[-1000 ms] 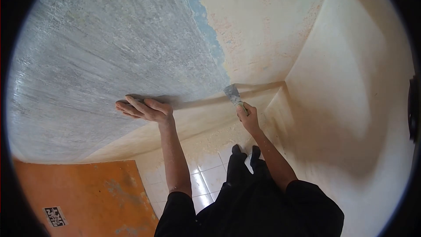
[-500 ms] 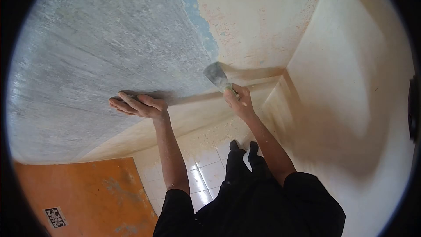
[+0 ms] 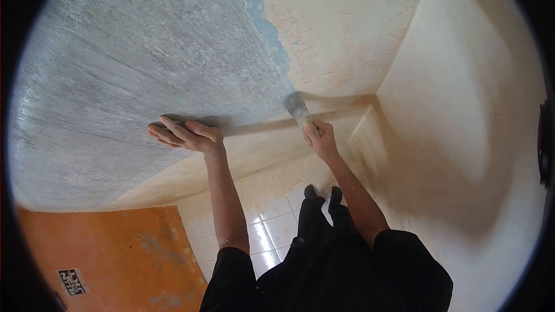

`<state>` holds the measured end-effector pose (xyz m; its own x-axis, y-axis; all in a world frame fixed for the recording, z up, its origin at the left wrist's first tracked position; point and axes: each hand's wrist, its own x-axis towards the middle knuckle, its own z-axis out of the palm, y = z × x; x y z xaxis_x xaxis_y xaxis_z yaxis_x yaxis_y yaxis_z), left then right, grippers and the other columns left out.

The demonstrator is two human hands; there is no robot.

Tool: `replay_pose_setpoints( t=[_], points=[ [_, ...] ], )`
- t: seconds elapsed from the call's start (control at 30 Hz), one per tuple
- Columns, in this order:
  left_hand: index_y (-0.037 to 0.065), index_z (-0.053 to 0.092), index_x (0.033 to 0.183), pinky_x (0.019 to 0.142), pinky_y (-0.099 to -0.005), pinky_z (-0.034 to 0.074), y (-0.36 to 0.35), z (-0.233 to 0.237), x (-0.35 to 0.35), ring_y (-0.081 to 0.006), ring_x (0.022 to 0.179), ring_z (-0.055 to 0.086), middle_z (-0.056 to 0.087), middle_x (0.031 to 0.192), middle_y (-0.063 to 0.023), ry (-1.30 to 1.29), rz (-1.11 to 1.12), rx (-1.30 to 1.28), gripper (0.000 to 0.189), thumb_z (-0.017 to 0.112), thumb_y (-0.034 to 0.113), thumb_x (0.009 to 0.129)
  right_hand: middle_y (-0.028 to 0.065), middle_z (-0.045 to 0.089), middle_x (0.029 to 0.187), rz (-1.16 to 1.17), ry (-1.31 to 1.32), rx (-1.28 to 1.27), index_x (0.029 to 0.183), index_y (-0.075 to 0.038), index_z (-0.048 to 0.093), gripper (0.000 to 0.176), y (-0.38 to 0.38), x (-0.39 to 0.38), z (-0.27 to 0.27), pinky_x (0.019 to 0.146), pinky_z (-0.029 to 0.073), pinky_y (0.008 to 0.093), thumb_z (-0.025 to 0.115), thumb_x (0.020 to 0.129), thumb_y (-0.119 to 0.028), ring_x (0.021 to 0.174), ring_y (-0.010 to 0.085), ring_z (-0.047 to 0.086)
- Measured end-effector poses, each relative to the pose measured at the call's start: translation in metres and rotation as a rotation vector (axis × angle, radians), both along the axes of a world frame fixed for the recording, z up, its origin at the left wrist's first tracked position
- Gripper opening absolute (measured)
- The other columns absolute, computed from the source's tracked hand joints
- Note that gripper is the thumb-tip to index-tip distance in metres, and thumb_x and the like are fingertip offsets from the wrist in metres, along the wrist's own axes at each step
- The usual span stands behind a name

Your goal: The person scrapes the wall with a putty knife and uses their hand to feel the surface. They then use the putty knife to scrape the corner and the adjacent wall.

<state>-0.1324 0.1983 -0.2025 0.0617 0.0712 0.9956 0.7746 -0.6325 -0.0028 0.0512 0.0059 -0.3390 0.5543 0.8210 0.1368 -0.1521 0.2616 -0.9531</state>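
My left hand (image 3: 188, 134) lies flat against the wall, its dusty fingers stretched toward the left. In my right hand (image 3: 319, 137) is a putty knife (image 3: 296, 106) with a wide, dust-coated metal blade; my fingers wrap its handle. The blade meets the wall near the lower end of a ragged strip of blue paint (image 3: 263, 26). To the left of that strip spreads the scraped grey wall surface (image 3: 144, 52). Cream paint with reddish specks (image 3: 335, 29) covers the wall to its right.
A pale side wall (image 3: 462, 110) meets the worked wall at a corner on the right. White floor tiles (image 3: 280, 225) with crumbs of scrapings lie below, around my feet. At lower left is an orange panel (image 3: 121, 248) bearing a black-and-white sticker (image 3: 71, 282).
My right hand and the putty knife have moved slightly right and down along the wall. My left hand stays flat on the wall, in nearly the same place.
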Motion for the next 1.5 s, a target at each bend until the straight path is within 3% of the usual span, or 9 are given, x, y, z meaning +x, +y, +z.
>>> replay_pose_setpoints(
  t=[0.1,0.33,0.63,0.8,0.87,0.97,1.13,1.27,1.5],
  points=[
    [-0.008,0.035,0.146,0.121,-0.0526,0.011,0.0,0.0,0.0,-0.0362,0.15,0.011,0.018,0.159,-0.025,0.003,0.007,-0.003,0.054,0.032,0.023,0.102,-0.006,0.045,0.058,0.108,0.107,0.108,0.077,-0.006,0.056,0.032,0.008,0.008,0.03,0.045,0.028,0.0224,0.061,0.099,-0.029,0.051,0.0022,0.038],
    [-0.008,0.035,0.146,0.121,-0.0523,0.012,0.003,0.0,0.0,-0.0359,0.15,0.011,0.017,0.159,-0.024,0.002,-0.002,0.027,0.054,0.031,0.023,0.102,-0.0057,0.044,0.058,0.104,0.25,-0.068,0.078,-0.006,0.056,0.034,-0.016,-0.01,-0.032,0.045,0.028,0.0218,0.057,0.1,-0.032,0.05,0.0022,0.037],
    [-0.007,0.035,0.146,0.12,-0.0535,0.013,0.001,0.0,0.001,-0.035,0.15,0.01,0.018,0.159,-0.0242,0.002,-0.015,0.01,0.054,0.031,0.024,0.103,-0.0059,0.043,0.059,0.091,0.241,-0.04,0.078,-0.007,0.055,0.033,-0.015,-0.008,-0.029,0.044,0.027,0.0214,0.057,0.101,-0.031,0.049,0.0025,0.036],
    [-0.008,0.033,0.146,0.12,-0.0534,0.012,-0.003,0.0,0.001,-0.0353,0.15,0.01,0.017,0.159,-0.0242,0.014,-0.011,-0.01,0.054,0.032,0.024,0.102,-0.005,0.044,0.058,0.076,0.066,-0.012,0.071,-0.006,0.054,0.039,0.016,0.017,0.035,0.047,0.031,0.0252,0.061,0.097,-0.034,0.051,0.0056,0.04],
    [-0.008,0.033,0.146,0.12,-0.0531,0.012,-0.002,0.002,0.003,-0.0356,0.15,0.009,0.016,0.159,-0.0243,0.01,-0.016,-0.004,0.054,0.032,0.023,0.102,-0.0033,0.047,0.058,0.027,-0.212,0.165,0.071,-0.004,0.055,0.039,0.036,0.031,0.06,0.049,0.034,0.0268,0.062,0.096,-0.033,0.054,0.0061,0.044],
    [-0.009,0.034,0.146,0.12,-0.0524,0.011,-0.001,0.001,0.001,-0.0363,0.15,0.01,0.017,0.159,-0.025,0.009,0.002,0.003,0.054,0.031,0.024,0.102,-0.0021,0.049,0.059,0.071,-0.133,0.091,0.074,-0.002,0.057,0.036,0.023,0.022,0.077,0.051,0.036,0.027,0.062,0.096,-0.03,0.056,0.0062,0.045],
    [-0.01,0.037,0.144,0.121,-0.0515,0.009,-0.001,0.001,0.002,-0.0371,0.15,0.011,0.018,0.159,-0.0259,-0.005,-0.004,0.005,0.054,0.03,0.024,0.103,-0.002,0.048,0.058,0.016,-0.021,-0.015,0.075,-0.001,0.057,0.034,-0.002,-0.001,-0.025,0.05,0.034,0.0263,0.063,0.096,-0.027,0.055,0.0061,0.044],
    [-0.01,0.036,0.144,0.121,-0.0514,0.009,0.0,0.0,0.0,-0.037,0.15,0.011,0.018,0.159,-0.0257,-0.003,-0.026,-0.009,0.054,0.029,0.024,0.103,-0.0026,0.042,0.058,-0.094,-0.101,-0.036,0.073,-0.001,0.054,0.035,-0.004,0.0,-0.037,0.049,0.03,0.0262,0.063,0.096,-0.026,0.056,0.0047,0.037],
    [-0.011,0.037,0.143,0.121,-0.0509,0.008,-0.002,-0.001,0.0,-0.0373,0.15,0.011,0.018,0.159,-0.0258,-0.006,-0.003,-0.02,0.053,0.029,0.023,0.102,-0.0018,0.037,0.058,-0.157,-0.214,0.073,0.072,-0.002,0.051,0.037,0.003,0.017,0.08,0.048,0.028,0.0276,0.063,0.096,-0.026,0.057,0.0048,0.034]
  ],
)
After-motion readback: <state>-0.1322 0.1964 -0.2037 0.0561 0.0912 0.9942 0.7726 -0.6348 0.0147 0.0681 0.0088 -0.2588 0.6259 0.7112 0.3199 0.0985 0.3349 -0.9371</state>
